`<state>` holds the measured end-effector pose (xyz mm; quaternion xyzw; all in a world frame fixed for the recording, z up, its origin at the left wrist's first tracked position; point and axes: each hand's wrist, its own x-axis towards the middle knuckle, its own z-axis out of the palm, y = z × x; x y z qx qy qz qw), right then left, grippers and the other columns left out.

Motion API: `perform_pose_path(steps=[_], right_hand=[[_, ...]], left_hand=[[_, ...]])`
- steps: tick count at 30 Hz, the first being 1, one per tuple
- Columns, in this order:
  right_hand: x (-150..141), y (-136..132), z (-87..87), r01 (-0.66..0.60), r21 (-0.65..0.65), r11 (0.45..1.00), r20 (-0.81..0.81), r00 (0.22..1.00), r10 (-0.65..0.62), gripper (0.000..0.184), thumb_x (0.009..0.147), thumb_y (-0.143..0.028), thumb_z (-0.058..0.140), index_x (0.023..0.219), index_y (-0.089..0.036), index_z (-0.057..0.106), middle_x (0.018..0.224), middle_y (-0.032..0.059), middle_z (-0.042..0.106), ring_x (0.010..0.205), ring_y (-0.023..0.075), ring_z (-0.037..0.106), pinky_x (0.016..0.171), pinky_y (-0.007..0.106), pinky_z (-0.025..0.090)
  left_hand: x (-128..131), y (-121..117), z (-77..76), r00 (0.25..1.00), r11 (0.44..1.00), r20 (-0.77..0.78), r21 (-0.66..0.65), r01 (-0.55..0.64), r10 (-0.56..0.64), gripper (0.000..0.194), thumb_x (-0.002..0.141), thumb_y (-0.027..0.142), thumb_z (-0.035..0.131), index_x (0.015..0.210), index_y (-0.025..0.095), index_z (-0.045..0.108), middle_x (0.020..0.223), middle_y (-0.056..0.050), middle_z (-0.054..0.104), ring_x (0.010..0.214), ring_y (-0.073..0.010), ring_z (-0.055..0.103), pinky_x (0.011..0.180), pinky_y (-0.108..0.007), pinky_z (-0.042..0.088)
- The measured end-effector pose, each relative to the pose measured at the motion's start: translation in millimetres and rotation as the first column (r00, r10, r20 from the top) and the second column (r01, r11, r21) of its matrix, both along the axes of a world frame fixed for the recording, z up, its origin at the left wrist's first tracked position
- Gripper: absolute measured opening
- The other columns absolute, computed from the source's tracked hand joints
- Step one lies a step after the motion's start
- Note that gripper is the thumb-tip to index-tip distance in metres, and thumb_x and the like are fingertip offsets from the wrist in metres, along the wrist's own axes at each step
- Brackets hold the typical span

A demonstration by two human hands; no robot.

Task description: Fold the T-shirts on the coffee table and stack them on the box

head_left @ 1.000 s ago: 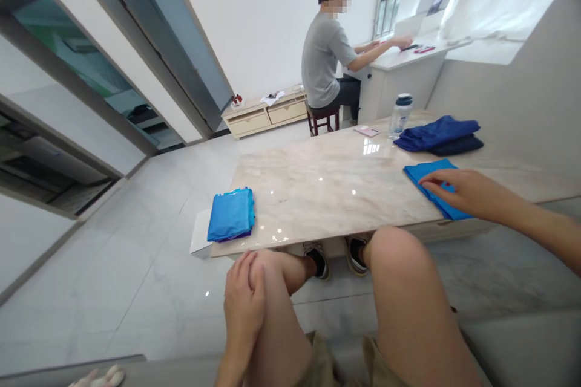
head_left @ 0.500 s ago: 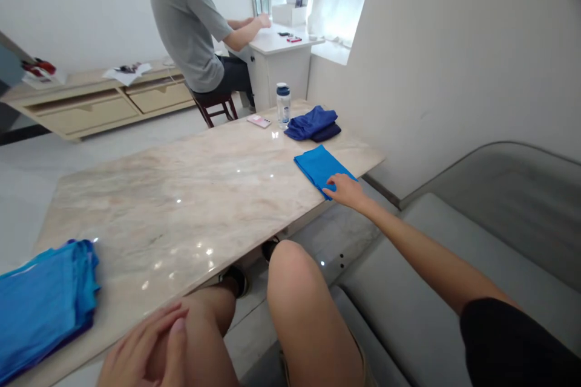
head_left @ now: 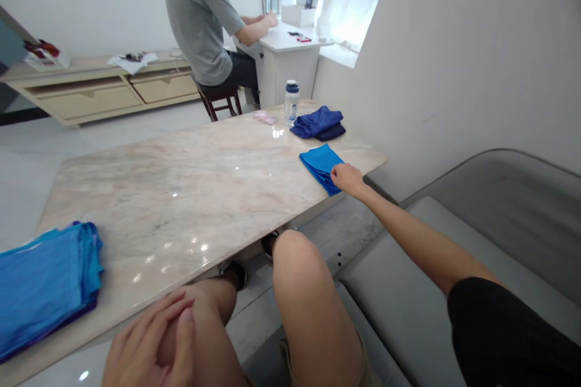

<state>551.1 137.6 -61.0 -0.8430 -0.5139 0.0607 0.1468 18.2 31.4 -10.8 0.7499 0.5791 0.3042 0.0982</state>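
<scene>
A bright blue folded cloth (head_left: 321, 160) lies near the right end of the marble table (head_left: 181, 169). Closed over its near right edge is my right hand (head_left: 348, 179), fingers pinching the fabric; the cloth's layers look slightly raised and parted there. My left hand (head_left: 152, 341) rests on my left leg, fingers stretched out, holding nothing. A stack of folded blue and purple cloths (head_left: 45, 281) sits at the table's near left. Beyond the cloth in my right hand lies a crumpled dark blue garment (head_left: 318, 122).
A water bottle (head_left: 292, 103) stands at the table's far end, beside a blurred pink item (head_left: 264, 117). Across the room, a person in a grey shirt (head_left: 195, 24) sits at a white desk (head_left: 290, 39). A grey sofa (head_left: 426, 278) is to my right, a low cabinet (head_left: 91, 100) far left.
My right hand's fingers, apart over the blue cloth before, have closed on its near edge, and the layers have shifted. The view has tilted slightly; my left hand stays on my leg.
</scene>
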Motion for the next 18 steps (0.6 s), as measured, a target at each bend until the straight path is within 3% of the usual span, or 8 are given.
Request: perform_pose_path(steps=[4,8,10,13,16,18], right_hand=[[-1.7,13.2,58.2,0.035,0.154,0.988,0.028,0.999,-0.040,0.033,0.095,-0.016,0.073,0.066,-0.022,0.058,0.072,0.0059,0.066,0.088,0.0223,0.066,0.095,0.043,0.053],[-13.1,33.9,135.8,0.044,0.351,0.935,0.013,0.999,-0.052,0.021,0.095,-0.022,0.074,0.075,-0.021,0.067,0.081,0.0079,0.071,0.094,0.0259,0.069,0.100,0.046,0.055],[-22.1,44.0,177.6,0.034,0.491,0.871,-0.030,0.999,-0.022,0.016,0.093,-0.025,0.077,0.078,-0.022,0.070,0.084,0.0092,0.073,0.097,0.0294,0.071,0.101,0.050,0.058],[-38.0,56.7,239.4,-0.028,0.685,0.728,-0.061,0.994,0.096,0.015,0.093,-0.032,0.080,0.086,-0.022,0.073,0.091,0.0105,0.075,0.104,0.0318,0.072,0.104,0.053,0.060],[-60.2,63.6,295.2,-0.131,0.792,0.597,-0.048,0.960,0.275,0.027,0.098,-0.047,0.078,0.098,-0.021,0.073,0.096,0.0104,0.076,0.105,0.0310,0.074,0.101,0.052,0.063],[-82.3,60.7,327.3,-0.188,0.818,0.544,-0.060,0.912,0.405,0.036,0.102,-0.056,0.073,0.103,-0.020,0.072,0.094,0.0102,0.074,0.102,0.0310,0.076,0.095,0.051,0.064]], left_hand=[[4.6,-4.7,6.6,0.999,0.999,-0.028,0.014,-0.031,0.032,0.041,0.102,0.058,0.047,0.107,0.032,0.078,0.120,-0.007,0.082,0.120,-0.0357,0.070,0.114,-0.056,0.052],[9.2,-11.4,8.4,0.998,0.998,-0.058,0.046,-0.037,0.040,0.044,0.103,0.055,0.044,0.109,0.028,0.079,0.124,-0.008,0.081,0.124,-0.0356,0.068,0.112,-0.054,0.053],[13.7,-15.6,10.9,0.997,0.998,-0.063,0.056,-0.032,0.035,0.044,0.104,0.052,0.043,0.109,0.026,0.079,0.126,-0.010,0.081,0.126,-0.0356,0.067,0.113,-0.054,0.053],[20.7,-21.7,15.6,0.999,0.997,-0.048,0.072,-0.010,0.013,0.044,0.104,0.048,0.043,0.111,0.022,0.079,0.128,-0.013,0.080,0.129,-0.0361,0.066,0.116,-0.055,0.051],[24.3,-23.6,19.6,1.000,0.999,-0.008,0.049,-0.002,0.002,0.043,0.103,0.048,0.045,0.111,0.021,0.078,0.128,-0.014,0.079,0.129,-0.0367,0.066,0.118,-0.056,0.050],[24.2,-19.2,22.9,0.998,1.000,0.060,-0.005,-0.003,0.003,0.043,0.102,0.049,0.047,0.113,0.020,0.077,0.126,-0.015,0.079,0.127,-0.0370,0.068,0.116,-0.058,0.052]])
